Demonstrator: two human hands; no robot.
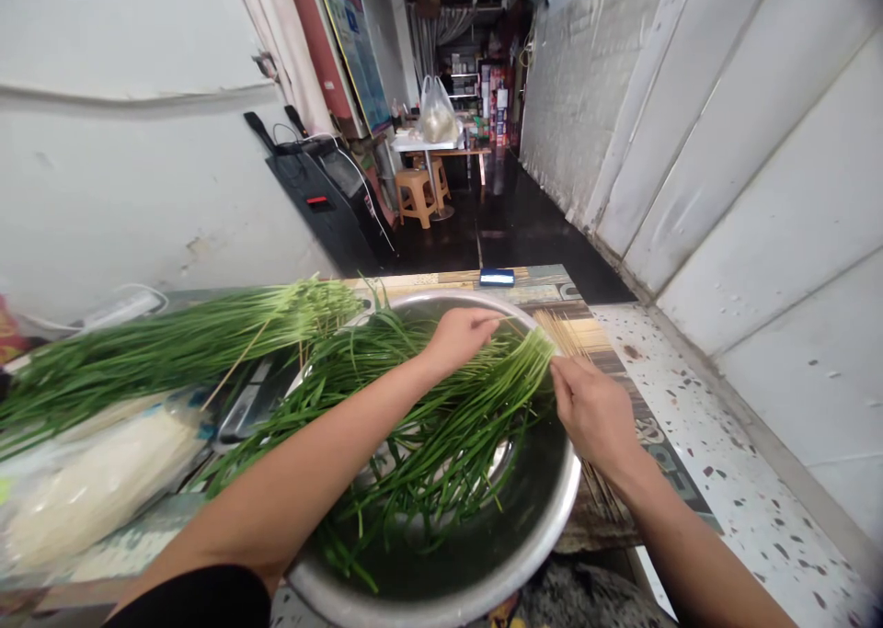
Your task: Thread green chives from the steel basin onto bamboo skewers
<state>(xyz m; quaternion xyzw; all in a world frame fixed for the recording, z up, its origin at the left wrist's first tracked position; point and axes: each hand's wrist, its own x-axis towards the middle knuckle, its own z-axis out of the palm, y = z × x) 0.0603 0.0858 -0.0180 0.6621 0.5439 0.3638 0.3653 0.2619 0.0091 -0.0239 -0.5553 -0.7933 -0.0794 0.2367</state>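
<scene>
A large steel basin holds long garlic chives, their pale stem ends gathered at the right rim. Over the basin, my left hand is closed in a pinch, with a thin bamboo skewer at its fingertips. My right hand is closed at the right rim, its thumb and fingers pinching beside the pale stem ends. What lies inside the right fingers is mostly hidden. Several loose bamboo skewers lie on the table just beyond that hand.
Another heap of chives lies left of the basin, above a clear bag of pale skewers or noodle-like contents. A small blue-edged box sits at the table's far edge. Stools and a white table stand farther back.
</scene>
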